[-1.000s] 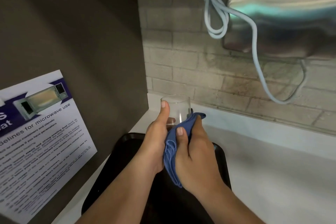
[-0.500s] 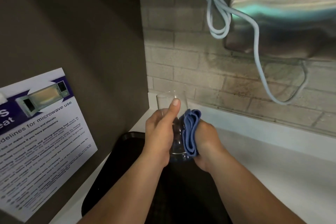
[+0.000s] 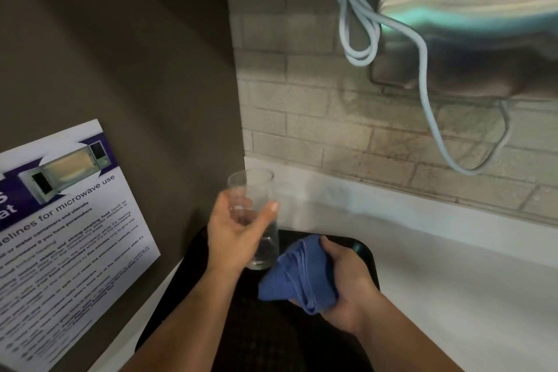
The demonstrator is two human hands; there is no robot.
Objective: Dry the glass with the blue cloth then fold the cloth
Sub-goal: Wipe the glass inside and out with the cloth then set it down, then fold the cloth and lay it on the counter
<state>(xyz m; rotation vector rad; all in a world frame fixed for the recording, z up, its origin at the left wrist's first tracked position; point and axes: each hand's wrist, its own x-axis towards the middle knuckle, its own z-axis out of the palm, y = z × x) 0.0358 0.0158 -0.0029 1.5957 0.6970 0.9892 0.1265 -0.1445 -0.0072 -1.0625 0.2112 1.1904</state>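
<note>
Above the black tray (image 3: 367, 263) on the white counter (image 3: 453, 281), the left hand (image 3: 234, 235) keeps the clear drinking glass (image 3: 256, 220) upright, fingers (image 3: 268, 211) wrapped around its side, probably so its wall stays reachable for wiping. Just beside its base, the right hand (image 3: 347, 287) has its fingers closed on the bunched blue cloth (image 3: 297, 275), gathered into a pad; whether cloth touches glass is unclear

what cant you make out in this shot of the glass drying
- Glass, head view: blur and the left hand hide whether it is dry.
- Blue cloth: bunched in the right hand, so its full shape is hidden.
- Black tray: arms cover it; bottom edge cuts it off.
- Poster: left edge cuts it off; small print unreadable.
</note>
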